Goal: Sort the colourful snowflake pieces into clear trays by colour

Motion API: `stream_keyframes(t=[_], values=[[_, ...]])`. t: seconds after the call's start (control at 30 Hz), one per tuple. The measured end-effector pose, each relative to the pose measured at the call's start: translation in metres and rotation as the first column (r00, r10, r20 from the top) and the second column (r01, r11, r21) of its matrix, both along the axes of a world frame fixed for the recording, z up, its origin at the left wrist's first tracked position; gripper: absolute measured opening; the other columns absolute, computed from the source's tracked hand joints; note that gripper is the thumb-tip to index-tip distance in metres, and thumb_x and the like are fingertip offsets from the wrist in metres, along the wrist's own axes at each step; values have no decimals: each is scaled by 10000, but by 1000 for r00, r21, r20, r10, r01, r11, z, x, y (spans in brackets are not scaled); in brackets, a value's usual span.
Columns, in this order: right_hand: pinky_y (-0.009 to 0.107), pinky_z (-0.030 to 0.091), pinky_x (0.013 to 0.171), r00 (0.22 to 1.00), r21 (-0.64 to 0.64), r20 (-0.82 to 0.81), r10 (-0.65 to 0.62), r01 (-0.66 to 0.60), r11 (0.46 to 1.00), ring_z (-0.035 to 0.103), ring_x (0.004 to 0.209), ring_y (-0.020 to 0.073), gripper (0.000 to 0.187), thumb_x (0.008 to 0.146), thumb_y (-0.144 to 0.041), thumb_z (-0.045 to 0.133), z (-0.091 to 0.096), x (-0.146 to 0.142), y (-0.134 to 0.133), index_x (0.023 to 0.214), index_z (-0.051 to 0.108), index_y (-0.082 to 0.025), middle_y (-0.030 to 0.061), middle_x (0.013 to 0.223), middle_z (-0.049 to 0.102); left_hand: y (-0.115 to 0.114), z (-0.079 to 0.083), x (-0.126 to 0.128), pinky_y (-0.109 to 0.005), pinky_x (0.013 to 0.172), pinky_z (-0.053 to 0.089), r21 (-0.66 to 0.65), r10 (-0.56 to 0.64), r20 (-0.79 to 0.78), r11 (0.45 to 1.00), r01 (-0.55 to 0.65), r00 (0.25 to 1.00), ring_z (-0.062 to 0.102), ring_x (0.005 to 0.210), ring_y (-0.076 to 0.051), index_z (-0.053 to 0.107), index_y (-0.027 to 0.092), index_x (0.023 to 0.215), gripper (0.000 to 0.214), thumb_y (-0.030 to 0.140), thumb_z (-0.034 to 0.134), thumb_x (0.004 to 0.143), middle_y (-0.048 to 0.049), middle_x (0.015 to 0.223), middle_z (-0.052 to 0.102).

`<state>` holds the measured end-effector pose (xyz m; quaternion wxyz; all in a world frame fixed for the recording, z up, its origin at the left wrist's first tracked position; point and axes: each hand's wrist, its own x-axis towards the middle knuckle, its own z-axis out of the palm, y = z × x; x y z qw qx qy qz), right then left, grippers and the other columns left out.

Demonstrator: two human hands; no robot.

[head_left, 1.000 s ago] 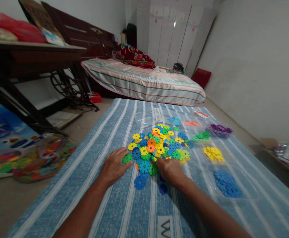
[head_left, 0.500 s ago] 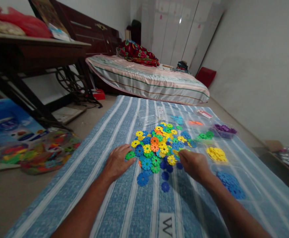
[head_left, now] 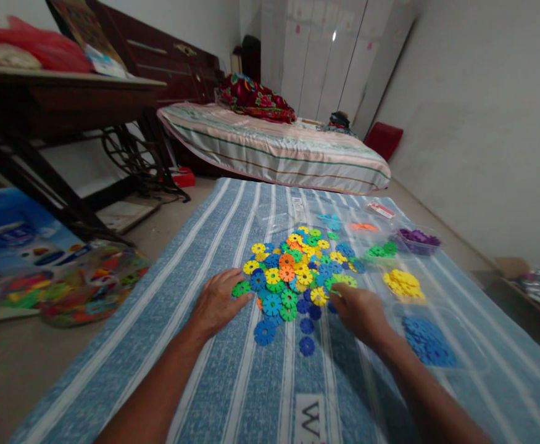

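While two hands (head_left: 216,303) (head_left: 360,310) flank it, one disc pile (head_left: 303,275) lies spread.

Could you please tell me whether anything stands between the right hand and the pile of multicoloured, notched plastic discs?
Nothing visible does: the right hand is at the right edge of the pile of multicoloured, notched plastic discs, its fingers beside a yellow, round, notched plastic disc.

smooth plastic discs (head_left: 272,304) lie on matt woven striped cloth (head_left: 195,246).
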<state>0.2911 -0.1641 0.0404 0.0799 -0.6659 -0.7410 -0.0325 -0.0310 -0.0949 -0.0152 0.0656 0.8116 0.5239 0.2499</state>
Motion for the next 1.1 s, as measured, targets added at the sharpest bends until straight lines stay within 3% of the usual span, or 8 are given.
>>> stream_keyframes(t=[0.1,0.23,0.4,0.53,0.8,0.93,1.03,1.1], values=[[229,336,572,990,-158,-36,139,-143,977,704,733,178,212,961,-325,479,-2,-43,2,981,676,-252,44,846,769,0,0,0,-482,1049,453,-3,10,-8,1000,-10,1000,595,1193,-297,689,215,1042,404,518,572,803,-127,1266,661],[246,397,596,983,-262,25,182,-169,950,720,809,225,213,943,-354,525,1,-73,11,1075,638,-231,83,890,763,-1,0,0,-496,1055,449,-15,15,-1,1000,-15,1000,586,1209,-314,694,194,1051,412,499,583,798,-141,1268,659],[250,422,581,974,-235,74,216,-194,953,720,757,224,226,966,-308,459,-4,-81,14,1061,633,-200,102,846,757,0,-1,0,-487,1064,440,-17,8,-3,1000,-8,1000,579,1218,-311,692,185,1067,429,505,572,807,-150,1268,655],[245,375,537,966,-177,54,254,-241,954,699,681,196,185,940,-209,462,-12,-79,13,986,639,-188,80,814,757,1,-3,-2,-489,1057,446,1,-2,3,1000,2,1000,589,1203,-303,686,204,1061,428,530,562,814,-134,1261,663],[271,225,484,972,10,26,235,-236,972,622,551,156,142,871,-159,508,-26,-64,10,851,646,-188,40,676,719,2,-2,-3,-480,1050,457,5,-3,-25,1000,3,1000,597,1199,-304,691,192,1070,441,530,552,823,-139,1262,665],[275,167,496,976,55,38,214,-216,975,578,514,124,203,897,-190,480,-18,-35,16,798,657,-194,20,631,695,3,-2,-4,-479,1044,464,20,-4,-29,1000,5,1000,599,1196,-309,696,190,1068,452,541,544,826,-138,1258,668],[274,137,507,992,95,105,65,-75,993,529,492,114,257,919,-221,463,3,2,32,787,681,-189,27,611,673,3,-2,-3,-477,1043,465,19,-7,-33,1000,7,999,600,1194,-311,698,183,1070,452,530,551,822,-139,1252,670],[280,119,518,977,161,144,-158,134,978,512,494,124,289,935,-247,451,22,30,46,809,703,-180,52,625,669,2,-2,-3,-485,1039,467,17,-3,-29,1000,3,1000,600,1193,-316,698,179,1069,453,529,551,821,-141,1254,668]])
